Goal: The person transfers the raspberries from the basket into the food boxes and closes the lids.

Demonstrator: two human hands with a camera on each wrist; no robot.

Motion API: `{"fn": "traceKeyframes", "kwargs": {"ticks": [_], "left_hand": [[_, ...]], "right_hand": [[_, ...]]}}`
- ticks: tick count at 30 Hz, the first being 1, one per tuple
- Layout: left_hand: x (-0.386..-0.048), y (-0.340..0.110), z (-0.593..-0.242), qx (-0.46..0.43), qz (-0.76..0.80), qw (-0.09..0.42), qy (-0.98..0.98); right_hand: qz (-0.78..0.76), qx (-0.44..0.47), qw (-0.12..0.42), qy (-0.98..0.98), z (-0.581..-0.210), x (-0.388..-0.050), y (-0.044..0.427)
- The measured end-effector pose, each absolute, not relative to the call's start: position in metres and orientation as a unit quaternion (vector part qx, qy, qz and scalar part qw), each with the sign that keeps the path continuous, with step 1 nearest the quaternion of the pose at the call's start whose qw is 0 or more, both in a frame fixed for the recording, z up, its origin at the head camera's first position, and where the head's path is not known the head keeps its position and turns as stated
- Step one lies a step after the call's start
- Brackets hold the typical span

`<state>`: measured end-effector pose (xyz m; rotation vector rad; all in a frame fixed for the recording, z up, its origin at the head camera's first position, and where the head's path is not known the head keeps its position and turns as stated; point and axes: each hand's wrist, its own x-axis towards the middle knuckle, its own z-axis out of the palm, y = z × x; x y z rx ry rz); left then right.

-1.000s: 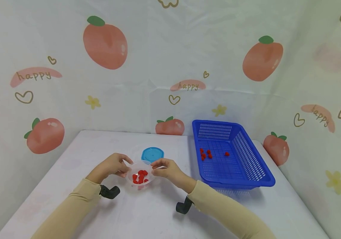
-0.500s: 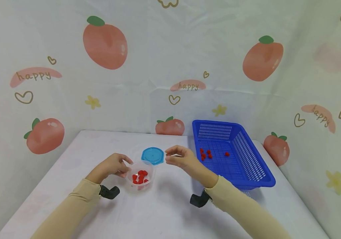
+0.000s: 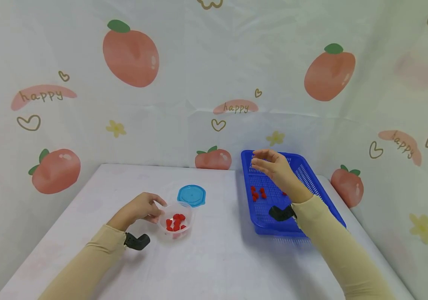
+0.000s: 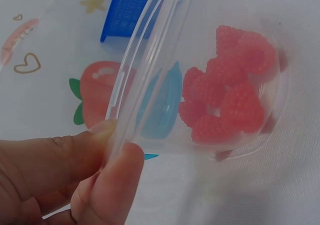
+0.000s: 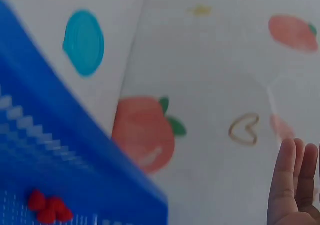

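My left hand (image 3: 145,207) pinches the rim of a clear round plastic tub (image 3: 189,212) between thumb and finger, on the table's left half. Several raspberries (image 4: 240,107) lie on the tub's bottom, seen through its wall in the left wrist view. Above the blue basket (image 3: 253,223) hangs my right hand (image 3: 277,170), its fingers loosely extended and nothing between them. In the basket sit several more raspberries (image 3: 254,196), mostly along its left side. One of them is partly hidden by the right wrist.
A blue lid (image 3: 191,195) lies flat just behind the tub. The basket's raised rim stands at the table's right side. Behind the table (image 3: 214,266) hangs a white printed cloth (image 3: 184,62). Each wrist carries a black camera mount (image 3: 137,241).
My right hand has let go of the tub's rim and moved right and up, over the basket. The left hand keeps its hold, and the tub has stayed in place.
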<state>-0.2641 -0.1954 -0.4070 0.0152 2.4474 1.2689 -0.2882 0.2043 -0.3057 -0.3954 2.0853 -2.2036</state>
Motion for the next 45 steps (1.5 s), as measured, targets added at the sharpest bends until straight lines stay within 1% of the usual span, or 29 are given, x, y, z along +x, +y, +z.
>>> {"fn": "traceKeyframes", "kwargs": {"ticks": [4,7,10,14,17,27,37,45], "left_hand": [[-0.266,-0.196,-0.409,0.001,0.455,0.191,0.87],[-0.266,-0.196,-0.409,0.002,0.455,0.192,0.869],[-0.266,-0.196,-0.408,0.007,0.453,0.194,0.87],[-0.265,-0.195,-0.407,0.009,0.452,0.195,0.871],[-0.264,-0.195,-0.406,0.009,0.451,0.196,0.871],[-0.265,-0.195,-0.406,0.002,0.45,0.194,0.872],[-0.266,-0.196,-0.407,0.004,0.455,0.196,0.869],[-0.266,-0.195,-0.408,0.001,0.456,0.194,0.869]], "right_hand": [[-0.697,-0.103,0.025,0.709,-0.311,-0.308,0.222],[-0.659,-0.081,0.024,0.747,-0.321,-0.321,0.233],[-0.612,-0.059,0.032,0.788,-0.334,-0.33,0.243],[-0.566,-0.033,0.057,0.822,-0.351,-0.338,0.253],[-0.541,-0.019,0.076,0.837,-0.363,-0.341,0.258],[-0.471,0.026,0.113,0.874,-0.386,-0.345,0.27],[-0.438,0.027,0.161,0.884,-0.395,-0.342,0.269],[-0.416,0.035,0.18,0.89,-0.397,-0.341,0.264]]}}
